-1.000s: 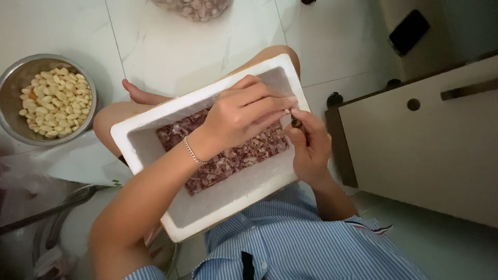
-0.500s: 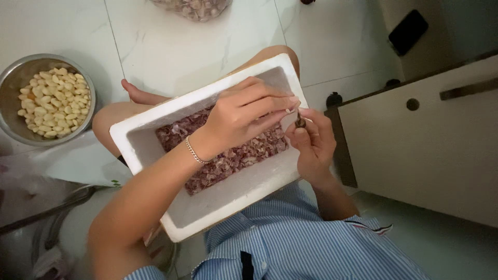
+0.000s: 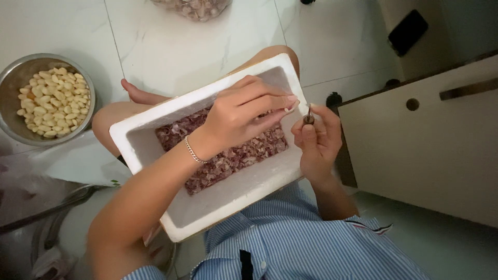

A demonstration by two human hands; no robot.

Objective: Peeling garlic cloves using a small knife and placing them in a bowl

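A: Why does the white rectangular foam box rest on the lap?

B: Likely so the purplish papery skins drop straight into it; both hands work above its far right corner.

A: What do they hold?

B: The right hand has its fingers closed round a small dark slender tool, held upright. The left hand reaches across with fingers pinched together at their tips; whether a clove sits between them, I cannot tell. Peeled pale cloves fill the round steel bowl on the white tiled floor.

A: Changed since half a second ago?

B: The right hand has drawn slightly away from the left; a gap now shows.
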